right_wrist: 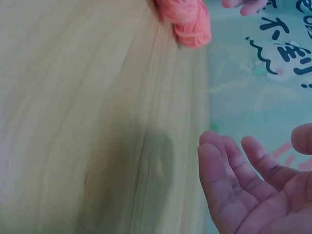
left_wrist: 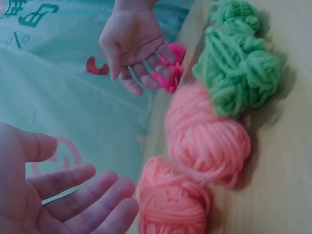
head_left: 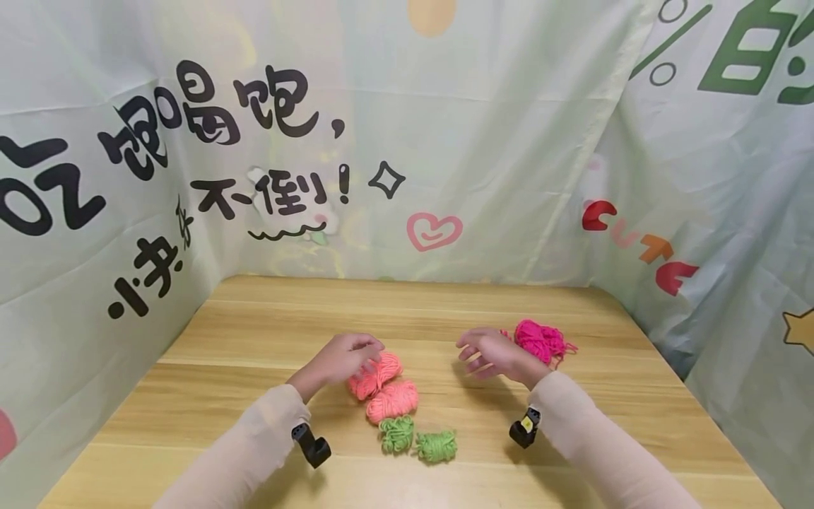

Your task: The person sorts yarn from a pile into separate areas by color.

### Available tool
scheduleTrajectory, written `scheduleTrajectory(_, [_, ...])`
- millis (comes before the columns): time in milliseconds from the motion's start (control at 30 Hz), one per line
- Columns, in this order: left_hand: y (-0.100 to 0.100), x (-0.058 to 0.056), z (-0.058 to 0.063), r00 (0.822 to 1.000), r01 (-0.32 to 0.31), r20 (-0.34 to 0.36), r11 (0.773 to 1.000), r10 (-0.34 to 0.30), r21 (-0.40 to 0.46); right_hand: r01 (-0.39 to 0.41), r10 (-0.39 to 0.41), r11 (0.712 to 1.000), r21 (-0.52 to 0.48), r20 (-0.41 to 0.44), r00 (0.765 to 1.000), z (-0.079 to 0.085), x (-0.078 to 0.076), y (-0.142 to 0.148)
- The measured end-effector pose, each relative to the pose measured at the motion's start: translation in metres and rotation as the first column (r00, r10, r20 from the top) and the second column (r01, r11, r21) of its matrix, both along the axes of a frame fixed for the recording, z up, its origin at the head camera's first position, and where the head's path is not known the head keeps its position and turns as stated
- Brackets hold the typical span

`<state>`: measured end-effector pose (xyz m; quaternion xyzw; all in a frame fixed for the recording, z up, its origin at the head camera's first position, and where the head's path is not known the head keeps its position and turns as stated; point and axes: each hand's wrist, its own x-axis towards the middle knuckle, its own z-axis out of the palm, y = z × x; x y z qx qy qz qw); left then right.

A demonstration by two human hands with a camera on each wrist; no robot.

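Note:
My left hand (head_left: 348, 355) hovers over the back one of two coral yarn skeins (head_left: 393, 401), its fingers relaxed and holding nothing. In the left wrist view the coral skeins (left_wrist: 209, 146) lie just beyond the left fingertips. My right hand (head_left: 490, 352) is raised above the table, fingers loosely bent with nothing in them. Behind the right wrist sits a magenta yarn bundle (head_left: 540, 341), partly hidden by that hand. Two small green yarn bundles (head_left: 436, 446) lie side by side in front of the coral ones.
A light wooden table (head_left: 254, 332) carries all the yarn. Printed cloth (head_left: 496, 155) hangs behind it and along both sides. Black wrist cameras (head_left: 311, 447) are strapped at both sleeves.

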<state>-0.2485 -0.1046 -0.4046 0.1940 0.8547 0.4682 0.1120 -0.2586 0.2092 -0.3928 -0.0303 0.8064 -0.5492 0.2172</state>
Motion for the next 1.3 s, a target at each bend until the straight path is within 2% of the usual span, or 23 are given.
scheduleTrajectory(133, [-0.003,-0.004,0.0,0.997,-0.03,0.068,0.999,0.027,0.043,-0.007,0.007,1.0,0.008,-0.001,1.0,-0.003,0.001,-0.01])
scheduleTrajectory(267, [-0.004,-0.007,0.001,0.996,-0.054,0.067,0.999,0.054,0.007,-0.028,0.028,0.999,0.028,-0.006,1.0,-0.007,0.001,-0.017])
scheduleTrajectory(400, [-0.005,-0.01,-0.001,0.994,-0.06,-0.095,0.988,0.047,-0.143,-0.039,0.039,0.999,0.026,0.002,0.999,-0.01,0.003,-0.024])
scheduleTrajectory(500, [-0.004,-0.011,-0.003,0.975,-0.073,-0.221,0.966,0.017,-0.247,-0.05,0.05,0.999,0.018,0.003,0.999,-0.011,0.005,-0.03])
scheduleTrajectory(600, [-0.003,-0.012,-0.005,0.964,-0.077,-0.264,0.957,0.001,-0.279,-0.066,0.066,0.998,0.01,-0.003,0.998,-0.013,0.006,-0.035])
scheduleTrajectory(733, [-0.001,-0.011,-0.006,0.968,-0.083,-0.252,0.952,0.007,-0.294,-0.097,0.098,0.995,0.006,-0.011,0.995,-0.014,0.008,-0.042])
scheduleTrajectory(1000, [0.001,-0.009,-0.007,0.984,-0.055,-0.18,0.943,-0.005,-0.328,-0.171,0.17,0.985,-0.02,-0.018,0.985,-0.018,0.012,-0.056])
scheduleTrajectory(1300, [0.002,-0.011,-0.011,0.988,-0.034,-0.154,0.926,-0.026,-0.377,-0.219,0.218,0.976,-0.014,-0.03,0.975,-0.023,0.014,-0.068])
